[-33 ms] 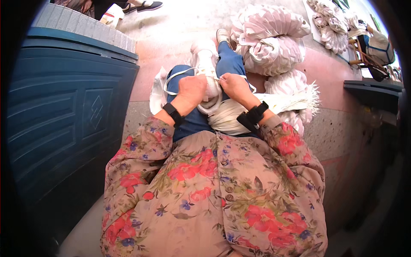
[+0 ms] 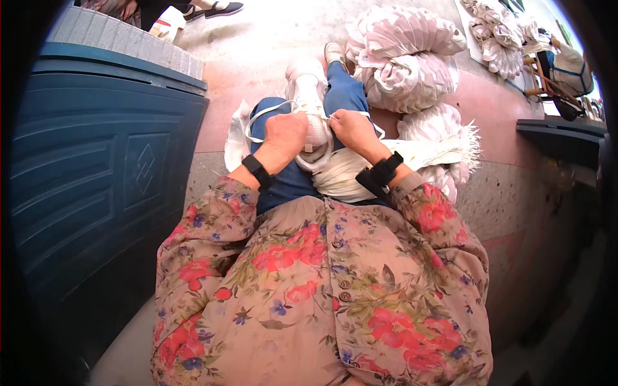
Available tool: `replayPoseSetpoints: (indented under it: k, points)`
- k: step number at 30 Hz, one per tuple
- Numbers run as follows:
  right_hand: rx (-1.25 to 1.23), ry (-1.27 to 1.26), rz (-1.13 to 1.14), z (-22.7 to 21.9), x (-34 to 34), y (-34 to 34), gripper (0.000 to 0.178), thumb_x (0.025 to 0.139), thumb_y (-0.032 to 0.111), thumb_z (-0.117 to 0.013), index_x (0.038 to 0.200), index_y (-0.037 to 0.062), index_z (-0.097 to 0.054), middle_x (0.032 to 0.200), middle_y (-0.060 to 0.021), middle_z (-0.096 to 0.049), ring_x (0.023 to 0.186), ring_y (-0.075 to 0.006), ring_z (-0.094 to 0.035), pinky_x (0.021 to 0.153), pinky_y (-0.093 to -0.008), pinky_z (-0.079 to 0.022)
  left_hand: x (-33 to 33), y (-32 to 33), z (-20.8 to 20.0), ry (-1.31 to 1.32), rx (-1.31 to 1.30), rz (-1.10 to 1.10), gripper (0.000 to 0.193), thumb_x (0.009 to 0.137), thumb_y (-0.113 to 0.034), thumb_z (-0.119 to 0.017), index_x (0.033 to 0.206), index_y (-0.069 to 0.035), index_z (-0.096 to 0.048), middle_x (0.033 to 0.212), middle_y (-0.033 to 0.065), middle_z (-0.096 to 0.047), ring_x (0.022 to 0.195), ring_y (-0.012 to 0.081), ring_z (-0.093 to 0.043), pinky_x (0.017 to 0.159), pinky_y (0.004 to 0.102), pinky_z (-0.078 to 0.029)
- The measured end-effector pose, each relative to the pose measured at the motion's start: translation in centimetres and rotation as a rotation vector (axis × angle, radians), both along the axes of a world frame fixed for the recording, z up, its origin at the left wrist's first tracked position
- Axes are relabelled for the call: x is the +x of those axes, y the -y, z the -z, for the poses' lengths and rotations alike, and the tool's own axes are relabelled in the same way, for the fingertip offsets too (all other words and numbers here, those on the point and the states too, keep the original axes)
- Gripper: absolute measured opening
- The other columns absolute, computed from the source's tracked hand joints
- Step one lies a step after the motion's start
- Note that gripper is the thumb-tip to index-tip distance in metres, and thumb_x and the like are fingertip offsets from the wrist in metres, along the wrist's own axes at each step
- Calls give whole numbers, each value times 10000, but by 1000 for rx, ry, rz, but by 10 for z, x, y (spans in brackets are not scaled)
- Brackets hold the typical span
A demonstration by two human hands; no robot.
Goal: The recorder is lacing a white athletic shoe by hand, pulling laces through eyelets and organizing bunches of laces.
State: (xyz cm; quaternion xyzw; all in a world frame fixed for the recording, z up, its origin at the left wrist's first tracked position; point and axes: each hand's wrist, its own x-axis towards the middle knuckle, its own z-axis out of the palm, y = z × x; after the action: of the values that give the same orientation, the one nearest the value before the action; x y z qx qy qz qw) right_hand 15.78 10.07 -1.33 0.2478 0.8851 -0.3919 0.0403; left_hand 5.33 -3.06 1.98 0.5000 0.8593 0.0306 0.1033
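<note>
A white sneaker [image 2: 308, 87] lies on my lap between my knees, its toe pointing away from me and its heel opening toward me. Over its tongue, my left hand [image 2: 285, 134] is closed on a white shoelace [image 2: 259, 117], part of which loops out to the left across my blue trouser leg. My right hand [image 2: 355, 132] pinches lace at the shoe's right side, thumb and forefinger together. Across my right thigh lies a thick bundle of white laces [image 2: 344, 177], its frayed ends fanning out to the right. Each wrist wears a black strap.
Big rolled white bundles [image 2: 409, 80] are stacked beyond my right knee, with more bundles [image 2: 499, 48] at the far right. A blue panelled cabinet [image 2: 103, 154] stands close on my left. A dark ledge [image 2: 560, 136] juts in at right. Another person's shoe [image 2: 224, 9] shows at the top.
My left hand and wrist sit very slightly farther left. Otherwise the shoe, laces and right hand look the same.
</note>
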Motion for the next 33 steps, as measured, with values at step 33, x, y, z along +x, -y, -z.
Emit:
replayPoseSetpoints:
  k: [33]
  points:
    - [-27, -283, 163, 5, -5, 33, 281, 774, 61, -485, 1051, 31, -516, 803, -186, -605, 767, -352, -582, 661, -419, -454, -12, 3, 27, 496, 227, -304, 227, 765, -229, -514, 777, -22, -607, 742, 189, -597, 717, 334, -585, 627, 412, -450]
